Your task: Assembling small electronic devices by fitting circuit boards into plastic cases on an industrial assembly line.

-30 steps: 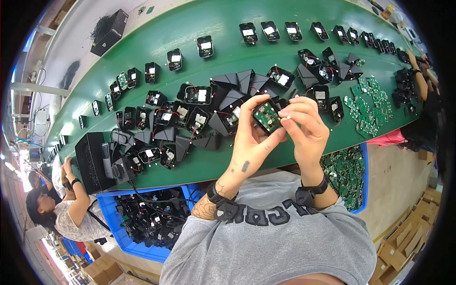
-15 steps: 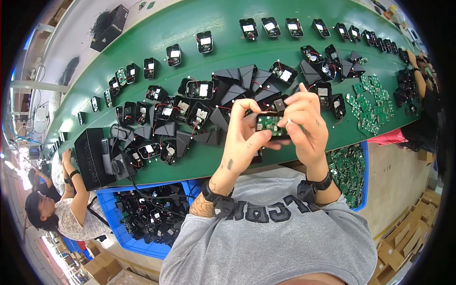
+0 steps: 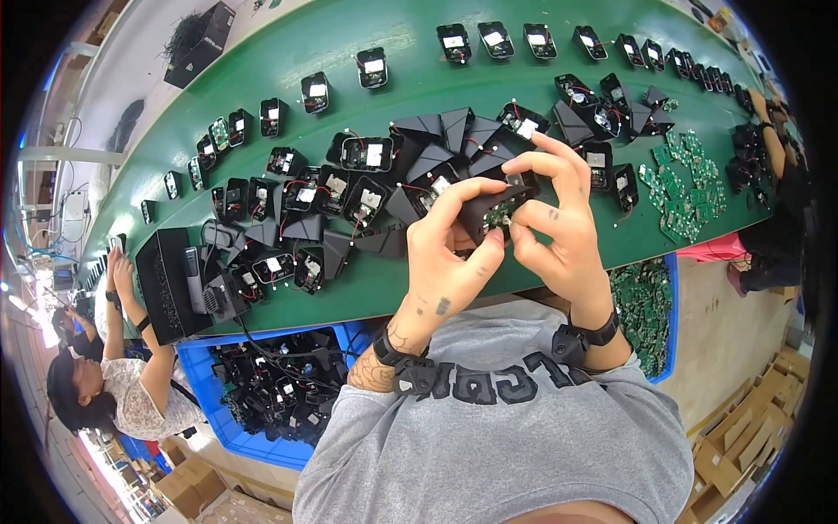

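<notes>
Both hands have drawn slightly nearer the body since the earlier frame, and the black housing (image 3: 491, 212) now sits tipped between them with its small green circuit board facing up, held just above the near edge of the green tabletop (image 3: 367, 297). Below that edge, on the person's left, a blue bin (image 3: 229, 434) holds a tangle of black housings and wires; on the right another blue bin (image 3: 670, 288) carries a heap of green circuit boards (image 3: 642, 306). On the tabletop behind the hands lies a crowded pile of open black housings (image 3: 349, 196) with red and white wires, close to the work and partly hidden by the fingers; loose green boards (image 3: 685, 183) lie well off to the right, and a black box-shaped device (image 3: 166, 284) stands at the left. A co-worker (image 3: 122, 384) reaches onto the tabletop at far left. The left hand (image 3: 449, 258) has its grip closed around the housing from below, thumb up; the right hand (image 3: 559, 218) pinches the housing's upper edge with curled fingers, wrist bent.
</notes>
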Tool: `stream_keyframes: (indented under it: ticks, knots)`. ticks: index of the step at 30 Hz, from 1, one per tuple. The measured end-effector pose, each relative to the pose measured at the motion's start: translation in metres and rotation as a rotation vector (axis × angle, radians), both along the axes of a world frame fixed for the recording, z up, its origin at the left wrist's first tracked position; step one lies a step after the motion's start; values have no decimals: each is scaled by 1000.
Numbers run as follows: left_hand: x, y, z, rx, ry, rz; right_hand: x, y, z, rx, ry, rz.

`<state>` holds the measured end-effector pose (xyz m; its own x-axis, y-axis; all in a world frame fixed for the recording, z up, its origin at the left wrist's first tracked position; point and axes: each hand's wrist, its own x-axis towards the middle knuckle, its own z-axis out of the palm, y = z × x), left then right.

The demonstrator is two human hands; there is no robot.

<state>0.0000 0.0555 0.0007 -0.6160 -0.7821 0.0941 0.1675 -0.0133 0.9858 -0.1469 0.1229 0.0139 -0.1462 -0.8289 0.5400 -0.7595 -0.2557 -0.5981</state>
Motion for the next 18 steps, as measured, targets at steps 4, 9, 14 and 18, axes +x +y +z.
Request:
stream_keyframes:
  ticks: [4, 9, 14, 18]
  knots:
    - [-1, 1, 4, -136, -147, 18, -3, 1, 4, 82, -25, 50]
    - [-3, 4, 0, -449, -229, 123, 1, 3, 7, 187, -43, 71]
    - [-3, 3, -6, -652, -244, 138, 2, 2, 4, 149, -14, -31]
    - [-9, -5, -7, -727, -238, 196, 0, -3, 1, 25, 0, -149]
